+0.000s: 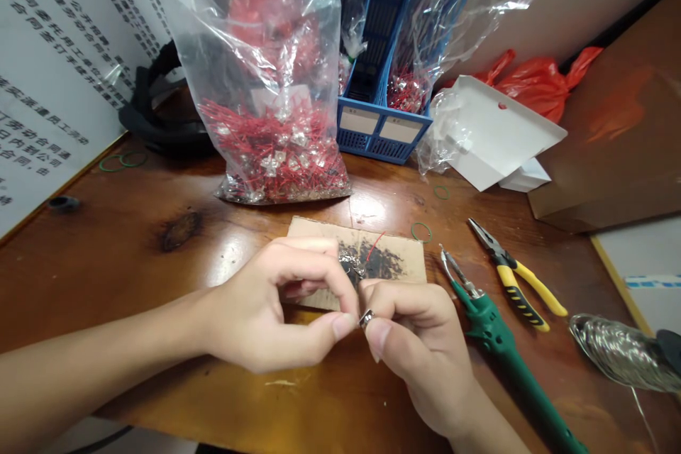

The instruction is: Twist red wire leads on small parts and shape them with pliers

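Observation:
My left hand [277, 305] and my right hand [415, 333] meet over the front of the wooden desk [106, 255]. Both pinch one tiny silvery metal part [367, 318] between thumb and fingertips. A thin red wire [374, 245] rises from the pinch over a scorched piece of cardboard [372, 259] lying just behind the hands. What the wire joins to is hidden by the fingers.
A clear bag of red wired parts [277, 149] stands behind the cardboard. A blue plastic basket [380, 113] sits further back. Green-handled tool [494, 340], yellow-handled pliers [516, 277] and a coil of solder wire [622, 351] lie at right. White box [500, 131] and brown folder [617, 135] at back right.

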Motion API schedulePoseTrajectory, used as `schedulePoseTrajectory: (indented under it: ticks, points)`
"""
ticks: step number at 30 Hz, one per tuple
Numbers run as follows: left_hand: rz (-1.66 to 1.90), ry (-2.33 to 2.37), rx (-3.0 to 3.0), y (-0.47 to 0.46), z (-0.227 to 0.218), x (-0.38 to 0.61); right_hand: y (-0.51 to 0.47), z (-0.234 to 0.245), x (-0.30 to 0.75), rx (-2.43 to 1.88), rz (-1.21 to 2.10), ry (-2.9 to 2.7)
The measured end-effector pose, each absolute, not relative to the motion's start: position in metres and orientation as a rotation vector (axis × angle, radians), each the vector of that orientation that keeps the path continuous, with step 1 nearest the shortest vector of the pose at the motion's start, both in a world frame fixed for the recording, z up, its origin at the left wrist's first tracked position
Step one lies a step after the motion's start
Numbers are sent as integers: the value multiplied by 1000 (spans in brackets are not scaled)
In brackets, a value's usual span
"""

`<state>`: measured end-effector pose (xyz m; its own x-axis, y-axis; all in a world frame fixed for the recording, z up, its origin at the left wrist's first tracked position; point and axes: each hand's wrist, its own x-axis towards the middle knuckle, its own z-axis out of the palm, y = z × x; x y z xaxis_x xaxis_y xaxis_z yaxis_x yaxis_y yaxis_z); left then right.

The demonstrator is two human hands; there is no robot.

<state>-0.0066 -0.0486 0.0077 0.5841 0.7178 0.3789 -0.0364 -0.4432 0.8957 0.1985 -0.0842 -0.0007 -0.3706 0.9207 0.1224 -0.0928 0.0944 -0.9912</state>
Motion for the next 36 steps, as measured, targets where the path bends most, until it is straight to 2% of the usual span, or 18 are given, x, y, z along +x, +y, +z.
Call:
schedulePoseTrajectory:
  ticks: [36]
  points:
    - [938, 557, 1788, -49, 0, -8, -87, -4, 201, -847, 1567, -1418]
